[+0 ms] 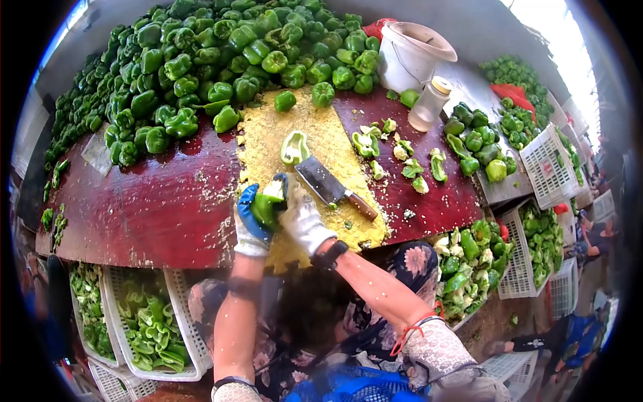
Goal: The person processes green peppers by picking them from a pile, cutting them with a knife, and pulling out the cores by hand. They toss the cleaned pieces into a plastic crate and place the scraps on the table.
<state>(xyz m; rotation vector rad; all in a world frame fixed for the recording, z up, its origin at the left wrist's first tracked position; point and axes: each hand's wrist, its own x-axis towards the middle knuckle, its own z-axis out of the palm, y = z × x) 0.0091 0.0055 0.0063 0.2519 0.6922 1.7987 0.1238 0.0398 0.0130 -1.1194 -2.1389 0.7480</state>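
Observation:
My left hand [250, 218], in a white glove with a blue coating, is closed around a cut green bell pepper [267, 210] with its pale inside showing. My right hand [303, 220], in a similar glove, has its fingers closed at the pepper's open side; its fingertips are partly blurred. Just beyond the hands, a cleaver [325, 182] with a wooden handle lies flat on the yellow mat [268, 141]. A pepper half [294, 147], cut side up, rests by the blade's tip.
A large heap of whole green peppers [177, 67] covers the far side of the red table [154, 208]. Cut cores and scraps [402, 151] lie at right, near a clear jar [430, 104] and a white bucket [412, 57]. Crates of cut peppers [194, 328] stand below the table.

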